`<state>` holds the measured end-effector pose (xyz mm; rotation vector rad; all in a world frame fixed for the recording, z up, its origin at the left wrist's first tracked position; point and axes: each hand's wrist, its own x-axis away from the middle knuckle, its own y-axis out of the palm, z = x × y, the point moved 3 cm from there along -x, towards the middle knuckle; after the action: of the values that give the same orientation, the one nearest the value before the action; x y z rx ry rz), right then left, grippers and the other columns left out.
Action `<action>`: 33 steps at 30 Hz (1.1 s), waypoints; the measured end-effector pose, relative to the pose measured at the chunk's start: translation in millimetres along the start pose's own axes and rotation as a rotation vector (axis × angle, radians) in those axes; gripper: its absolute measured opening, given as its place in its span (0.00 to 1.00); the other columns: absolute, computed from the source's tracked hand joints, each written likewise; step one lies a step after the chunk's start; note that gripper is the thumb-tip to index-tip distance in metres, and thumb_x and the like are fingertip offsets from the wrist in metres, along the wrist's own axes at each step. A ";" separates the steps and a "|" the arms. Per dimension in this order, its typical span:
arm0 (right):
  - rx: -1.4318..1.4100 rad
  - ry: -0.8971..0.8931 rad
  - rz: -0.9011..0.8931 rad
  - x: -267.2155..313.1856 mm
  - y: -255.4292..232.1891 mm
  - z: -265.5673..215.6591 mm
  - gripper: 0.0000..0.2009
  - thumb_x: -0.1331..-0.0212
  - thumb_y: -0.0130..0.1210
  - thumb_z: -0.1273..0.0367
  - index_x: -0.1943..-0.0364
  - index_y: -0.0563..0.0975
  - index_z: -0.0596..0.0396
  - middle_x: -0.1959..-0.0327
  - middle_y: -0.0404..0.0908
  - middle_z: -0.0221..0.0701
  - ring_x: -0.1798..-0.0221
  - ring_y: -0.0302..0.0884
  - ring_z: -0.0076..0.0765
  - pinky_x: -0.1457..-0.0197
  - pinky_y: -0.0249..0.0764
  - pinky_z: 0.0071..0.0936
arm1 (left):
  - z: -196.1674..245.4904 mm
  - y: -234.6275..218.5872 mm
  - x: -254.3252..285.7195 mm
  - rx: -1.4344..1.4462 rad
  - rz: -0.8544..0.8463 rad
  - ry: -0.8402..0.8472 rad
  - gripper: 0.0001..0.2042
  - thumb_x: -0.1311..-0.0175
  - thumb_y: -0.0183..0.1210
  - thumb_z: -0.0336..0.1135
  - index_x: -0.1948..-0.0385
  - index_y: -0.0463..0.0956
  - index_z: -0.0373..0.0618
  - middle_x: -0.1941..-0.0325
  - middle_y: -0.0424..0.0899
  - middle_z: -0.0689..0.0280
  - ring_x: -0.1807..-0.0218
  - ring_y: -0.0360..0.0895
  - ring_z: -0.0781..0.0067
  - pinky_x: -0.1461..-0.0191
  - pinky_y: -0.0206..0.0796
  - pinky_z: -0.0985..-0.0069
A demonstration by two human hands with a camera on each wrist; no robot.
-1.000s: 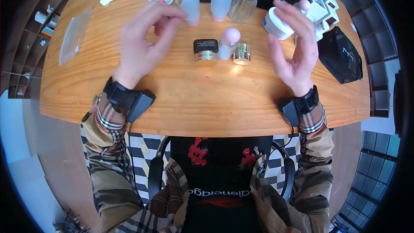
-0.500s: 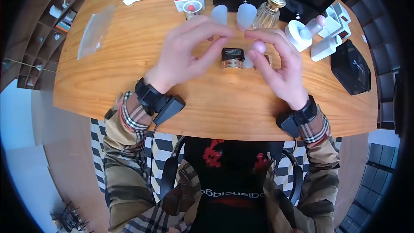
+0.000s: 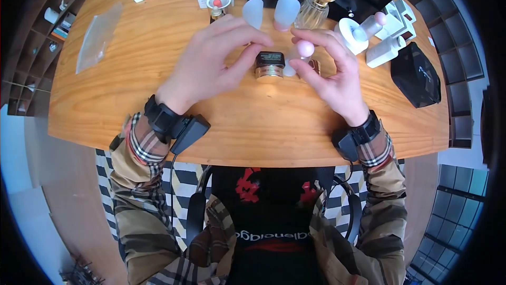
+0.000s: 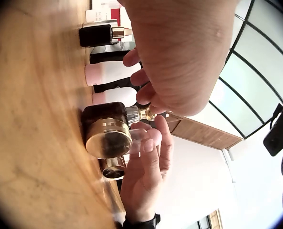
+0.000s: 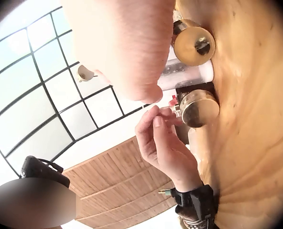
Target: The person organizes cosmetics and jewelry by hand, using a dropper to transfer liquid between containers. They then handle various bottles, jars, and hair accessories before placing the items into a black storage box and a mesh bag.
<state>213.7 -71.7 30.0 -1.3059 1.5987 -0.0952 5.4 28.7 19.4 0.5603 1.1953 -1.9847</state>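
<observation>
My right hand (image 3: 334,71) reaches in from the right with thumb and forefinger spread around the ball-shaped pink cap (image 3: 305,49) of a small clear bottle (image 5: 186,74). That bottle stands between a jar with a black lid and gold body (image 3: 270,63) and a smaller gold jar (image 3: 314,68), partly covered by the fingers. Left of them hovers my left hand (image 3: 208,61), holding nothing visible, its thumb and forefinger tips near each other beside the black-lidded jar. The left wrist view shows the right thumb (image 4: 150,157) overlapping the bottle just below its cap.
Along the back stand a dropper bottle (image 3: 216,11), two frosted bottles (image 3: 253,13) and a glass perfume bottle (image 3: 316,8). To the right are a white round jar (image 3: 345,31), a white bottle (image 3: 385,52) and a black pouch (image 3: 416,76). A clear bag (image 3: 99,42) lies left.
Both hands have come inward from wide apart. The right hand has moved left to the pink-capped bottle; the left has moved right toward the black-lidded jar. The camera view has shifted too.
</observation>
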 end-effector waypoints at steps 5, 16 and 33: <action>0.020 0.018 -0.031 4.6 0.0 3.2 0.27 0.50 0.74 0.71 0.42 0.81 0.51 0.49 0.87 0.31 0.47 0.80 0.41 0.42 0.74 0.33 | -1.1 1.6 1.9 0.019 -0.007 -0.027 0.08 0.37 0.63 0.25 0.59 0.84 0.47 0.63 0.84 0.64 0.59 0.80 0.58 0.54 0.73 0.69; -0.041 0.025 0.028 3.2 -8.4 10.8 0.28 0.49 0.72 0.71 0.40 0.79 0.50 0.53 0.88 0.27 0.50 0.81 0.34 0.42 0.74 0.33 | 0.3 2.4 -6.2 0.000 -0.010 -0.041 0.11 0.36 0.63 0.23 0.54 0.84 0.47 0.62 0.84 0.64 0.60 0.81 0.64 0.55 0.74 0.70; -0.058 0.124 -0.101 7.0 -3.3 15.6 0.32 0.49 0.71 0.71 0.35 0.74 0.49 0.49 0.86 0.30 0.43 0.80 0.39 0.38 0.74 0.36 | 0.2 2.6 -6.7 0.058 -0.018 -0.110 0.20 0.35 0.62 0.26 0.40 0.78 0.54 0.63 0.84 0.67 0.61 0.81 0.69 0.57 0.72 0.73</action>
<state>228.0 -70.5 20.2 -1.4500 1.6494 -0.1975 11.7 30.2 22.6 0.4642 1.0817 -2.0434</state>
